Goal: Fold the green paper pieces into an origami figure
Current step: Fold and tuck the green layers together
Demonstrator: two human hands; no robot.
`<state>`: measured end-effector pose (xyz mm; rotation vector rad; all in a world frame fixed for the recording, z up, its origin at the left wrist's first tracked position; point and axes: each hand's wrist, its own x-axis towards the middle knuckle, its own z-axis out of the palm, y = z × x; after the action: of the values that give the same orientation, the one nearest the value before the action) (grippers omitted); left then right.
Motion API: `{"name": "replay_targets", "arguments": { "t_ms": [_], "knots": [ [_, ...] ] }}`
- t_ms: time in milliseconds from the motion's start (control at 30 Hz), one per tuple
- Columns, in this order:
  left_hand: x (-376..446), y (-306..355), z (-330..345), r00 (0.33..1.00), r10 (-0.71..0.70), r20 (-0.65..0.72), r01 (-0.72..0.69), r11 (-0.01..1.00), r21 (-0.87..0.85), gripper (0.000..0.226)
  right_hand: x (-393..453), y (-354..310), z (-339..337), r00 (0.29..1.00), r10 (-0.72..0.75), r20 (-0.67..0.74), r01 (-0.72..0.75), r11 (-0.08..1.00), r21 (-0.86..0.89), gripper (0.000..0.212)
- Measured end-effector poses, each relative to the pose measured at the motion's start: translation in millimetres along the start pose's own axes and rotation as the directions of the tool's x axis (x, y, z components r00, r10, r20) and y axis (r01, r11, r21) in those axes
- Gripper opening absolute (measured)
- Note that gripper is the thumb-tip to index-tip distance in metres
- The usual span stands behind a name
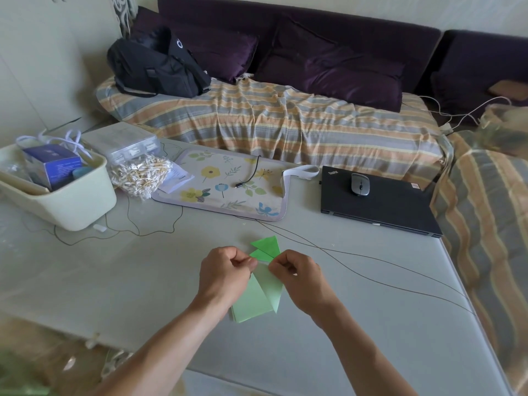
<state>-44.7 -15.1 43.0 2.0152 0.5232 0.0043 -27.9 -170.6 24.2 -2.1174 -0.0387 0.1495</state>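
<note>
The left hand (pixel 225 272) rests on the tabletop (pixel 143 281) toward its near edge, fingers curled, thumb and forefinger pinching the green paper (pixel 261 292) at its left side. The paper lies flat between the two hands: its long axis runs from the near edge away toward the far edge, with pale folded flaps close to the wrists and a brighter triangular tip just beyond the fingertips. The right hand (pixel 297 277) pinches the paper's right side, fingers likewise curled. Both pinches meet near the paper's waist, so neither hand looks nearer; the next fold likely turns on that narrow midpoint, tip pointing away.
</note>
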Motion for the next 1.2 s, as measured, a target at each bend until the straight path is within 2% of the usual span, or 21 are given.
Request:
{"name": "replay_targets", "arguments": {
  "t_ms": [133,233,333,500,700,867,1033,1200],
  "knots": [
    [-1.0,0.0,1.2,1.0,0.009,0.021,-0.009,1.0,-0.026,0.013,-0.6,-0.8,0.7,0.998,-0.049,-0.03,0.048,0.998,-0.032,0.015],
    [-0.5,-1.1,1.6,0.995,0.022,0.093,-0.015,0.997,-0.075,0.011,0.2,1.2,-1.0,0.997,-0.061,-0.051,0.058,0.997,-0.048,0.015],
    [-3.0,-1.4,-0.5,0.983,0.068,0.169,-0.062,0.997,-0.044,0.008,-0.8,1.8,-0.8,0.994,-0.105,-0.04,0.102,0.992,-0.079,0.013],
    [-2.7,0.2,-3.0,0.988,0.118,0.104,-0.126,0.99,0.071,0.012,-3.8,-2.4,0.9,0.987,-0.15,-0.052,0.146,0.987,-0.065,0.013],
    [-2.3,-0.2,-1.8,0.997,0.074,0.021,-0.075,0.997,0.028,0.011,0.5,-1.1,-0.9,0.997,-0.02,-0.078,0.022,0.999,0.025,0.011],
    [0.6,-2.8,-1.6,0.997,0.064,0.051,-0.067,0.996,0.058,0.008,0.5,-0.3,-1.7,0.994,-0.066,-0.09,0.063,0.997,-0.043,0.013],
    [-2.0,-3.2,0.7,0.973,0.138,0.184,-0.169,0.972,0.164,0.006,-1.8,1.9,-1.6,0.995,-0.096,-0.019,0.094,0.993,-0.07,0.009],
    [-0.1,-3.2,1.0,0.97,0.211,0.118,-0.232,0.951,0.205,0.012,-1.8,1.2,1.4,0.996,-0.074,-0.042,0.072,0.996,-0.045,0.007]
  ]
}}
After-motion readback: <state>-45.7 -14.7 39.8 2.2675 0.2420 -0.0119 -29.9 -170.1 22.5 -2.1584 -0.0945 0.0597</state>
